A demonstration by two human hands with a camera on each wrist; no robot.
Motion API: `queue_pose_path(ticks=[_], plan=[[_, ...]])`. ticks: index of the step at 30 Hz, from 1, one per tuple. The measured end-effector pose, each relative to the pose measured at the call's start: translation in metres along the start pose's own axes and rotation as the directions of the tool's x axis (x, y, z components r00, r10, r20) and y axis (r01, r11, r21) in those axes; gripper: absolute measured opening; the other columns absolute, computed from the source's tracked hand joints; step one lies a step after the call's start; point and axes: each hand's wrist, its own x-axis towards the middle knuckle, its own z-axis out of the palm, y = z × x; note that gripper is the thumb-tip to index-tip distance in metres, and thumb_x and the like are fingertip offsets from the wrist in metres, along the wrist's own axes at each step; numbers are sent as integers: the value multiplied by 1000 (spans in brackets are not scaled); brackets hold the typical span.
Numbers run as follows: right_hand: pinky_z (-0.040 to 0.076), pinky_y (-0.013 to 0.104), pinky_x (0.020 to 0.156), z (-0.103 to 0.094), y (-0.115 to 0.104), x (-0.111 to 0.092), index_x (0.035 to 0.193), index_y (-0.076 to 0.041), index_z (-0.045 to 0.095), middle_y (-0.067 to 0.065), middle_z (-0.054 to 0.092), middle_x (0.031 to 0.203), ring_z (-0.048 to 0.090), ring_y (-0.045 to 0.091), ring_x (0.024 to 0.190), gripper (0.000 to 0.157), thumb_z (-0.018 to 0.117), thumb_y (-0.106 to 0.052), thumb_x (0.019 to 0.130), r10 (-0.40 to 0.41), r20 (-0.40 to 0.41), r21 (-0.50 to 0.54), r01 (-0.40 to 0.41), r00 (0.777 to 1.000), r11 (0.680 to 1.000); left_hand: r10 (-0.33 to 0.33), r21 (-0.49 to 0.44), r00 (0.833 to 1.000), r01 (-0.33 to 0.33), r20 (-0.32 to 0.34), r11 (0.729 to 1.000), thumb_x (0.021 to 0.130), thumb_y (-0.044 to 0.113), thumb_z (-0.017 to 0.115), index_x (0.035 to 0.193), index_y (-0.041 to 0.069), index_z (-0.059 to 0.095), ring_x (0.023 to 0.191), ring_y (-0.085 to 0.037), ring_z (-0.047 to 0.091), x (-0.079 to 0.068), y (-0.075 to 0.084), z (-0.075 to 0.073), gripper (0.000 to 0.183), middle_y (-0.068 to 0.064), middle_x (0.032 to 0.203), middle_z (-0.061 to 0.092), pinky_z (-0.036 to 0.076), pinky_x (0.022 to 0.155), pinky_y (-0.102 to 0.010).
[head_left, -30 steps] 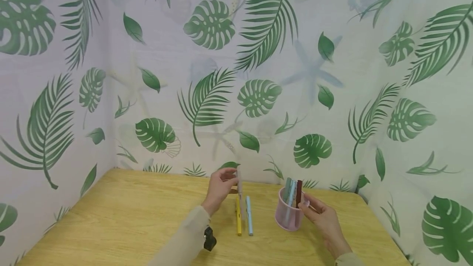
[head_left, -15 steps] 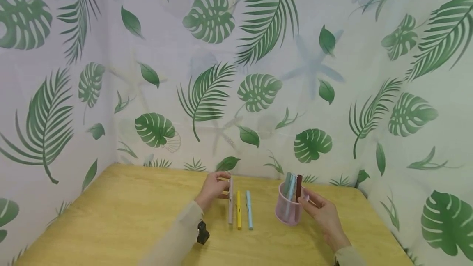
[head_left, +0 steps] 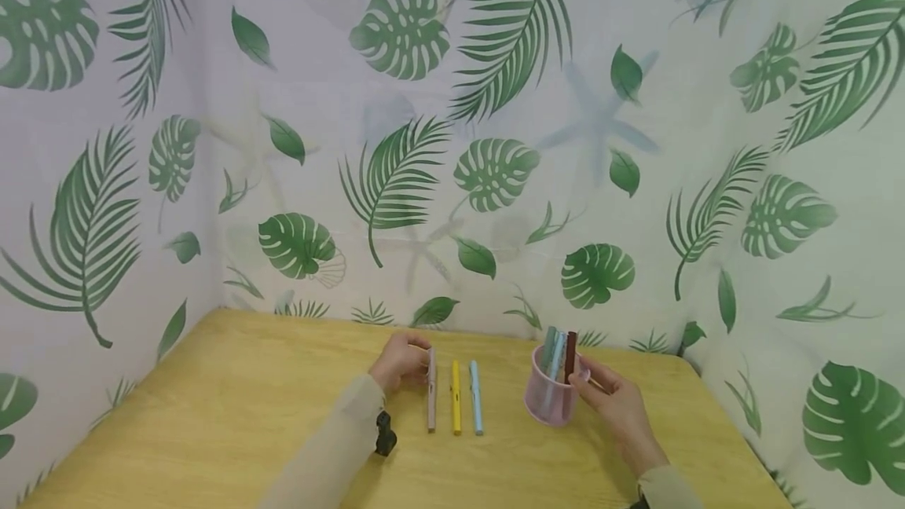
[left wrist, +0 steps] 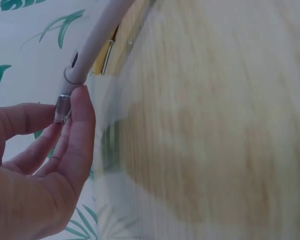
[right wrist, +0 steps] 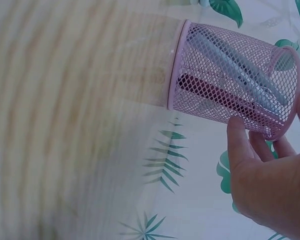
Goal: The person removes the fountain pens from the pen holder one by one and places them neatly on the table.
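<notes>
In the head view my left hand (head_left: 403,361) pinches the upper end of a pale mauve pen (head_left: 431,403), whose lower end lies on the wooden table. The left wrist view shows thumb and fingertips on its silver-tipped end (left wrist: 63,107). To the right of it, a yellow pen (head_left: 456,407) and a light blue pen (head_left: 477,407) lie roughly parallel. My right hand (head_left: 622,419) grips the rim of a pink mesh pen holder (right wrist: 215,107), which stands upright on the table. Inside it are a grey-green pen (head_left: 547,349), a light blue pen (head_left: 557,355) and a dark red pen (head_left: 569,352).
The wooden table (head_left: 247,399) runs back to walls covered with leaf-printed cloth (head_left: 495,273). A small black device (head_left: 384,435) is strapped at my left wrist. The pen holder stands some way right of the row of pens.
My left hand has carried the mauve pen leftward, from over the yellow pen to the yellow pen's left side, and lowered it to the table. The right hand stays at the holder.
</notes>
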Motion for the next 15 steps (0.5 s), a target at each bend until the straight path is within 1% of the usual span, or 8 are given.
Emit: queue_pose_path(ticks=[3,5,8,15], plan=[[37,45,112,-1,1,0,150,-9,39,16,34,156,31,34,145,64,66,-30,95,3,-2,-1,-3,1000,1000,-38,30,999,38,10,999,89,-5,56,122,-5,56,68,-20,60,0,0,0,33,-16,95,63,58,62,-37],[37,45,112,-1,1,0,150,-9,40,16,35,156,31,33,145,64,65,-30,95,0,-4,-1,0,1000,1000,-47,45,999,46,23,998,90,-4,55,125,-6,55,70,-21,61,0,0,1,35,-17,96,64,58,63,-37],[38,45,112,-1,0,0,149,-9,40,16,35,155,32,33,144,64,65,-30,95,-4,-6,-3,4,1000,1000,-44,62,998,41,38,997,90,-5,54,127,-7,54,72,-21,62,2,-1,2,37,-19,99,65,59,64,-38],[39,44,111,-1,1,1,150,-10,39,16,35,156,31,34,144,64,66,-31,95,7,4,-2,-7,1000,1000,-37,86,999,35,26,996,88,-8,54,123,-9,58,69,-20,62,7,-5,5,35,-19,97,66,58,59,-35]])
